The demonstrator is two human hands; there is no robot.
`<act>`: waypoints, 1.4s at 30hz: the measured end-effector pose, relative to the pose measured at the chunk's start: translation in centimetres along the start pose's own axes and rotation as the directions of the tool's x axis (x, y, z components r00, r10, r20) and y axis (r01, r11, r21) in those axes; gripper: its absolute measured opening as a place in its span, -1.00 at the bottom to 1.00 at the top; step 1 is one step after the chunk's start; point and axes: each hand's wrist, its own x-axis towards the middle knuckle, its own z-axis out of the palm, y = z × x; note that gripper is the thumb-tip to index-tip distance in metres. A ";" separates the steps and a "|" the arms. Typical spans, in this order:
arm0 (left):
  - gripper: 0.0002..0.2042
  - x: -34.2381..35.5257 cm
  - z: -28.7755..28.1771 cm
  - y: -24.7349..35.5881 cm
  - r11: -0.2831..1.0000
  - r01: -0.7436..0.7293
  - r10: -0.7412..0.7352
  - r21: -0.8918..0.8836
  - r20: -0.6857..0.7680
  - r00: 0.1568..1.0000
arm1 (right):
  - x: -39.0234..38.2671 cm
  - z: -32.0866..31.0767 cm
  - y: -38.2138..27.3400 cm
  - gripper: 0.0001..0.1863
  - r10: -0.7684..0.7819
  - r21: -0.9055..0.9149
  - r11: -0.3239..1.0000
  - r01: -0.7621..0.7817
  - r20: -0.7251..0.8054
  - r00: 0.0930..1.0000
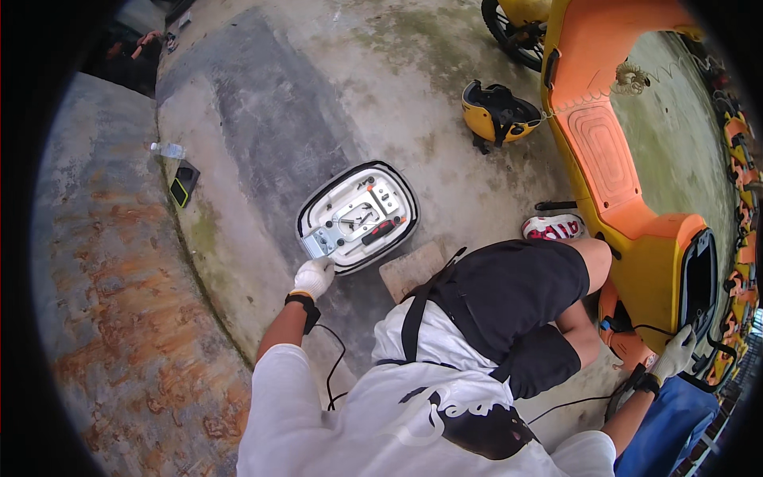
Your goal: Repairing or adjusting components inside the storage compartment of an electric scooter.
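My left hand (314, 278), in a white glove, is closed on the near left edge of an upturned seat-like part (355, 260) with a black rim and white underside. Beside its fingers is a metal hinge plate (321, 242). Small metal fasteners and a red-and-black screwdriver (378, 231) lie inside the white shell. Far to the right, my right hand (678, 350), also gloved, is at the lower edge of the dark opening (699, 270) in a yellow and orange scooter (648, 266). Its fingers are too small and turned to make out.
A yellow helmet (485, 123) lies on the concrete beyond my knee. A pale block (409, 270) sits by the seat part. A phone-like device (183, 184) and a clear bottle (167, 149) are at left. A black cable (330, 374) hangs near my left wrist.
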 end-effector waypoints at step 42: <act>-0.73 18.2 8.4 13.6 0.947 0.218 -0.290 -0.237 -0.335 0.897 | -0.1 -1.4 -0.6 -0.40 -0.112 0.006 0.994 0.112 0.045 0.993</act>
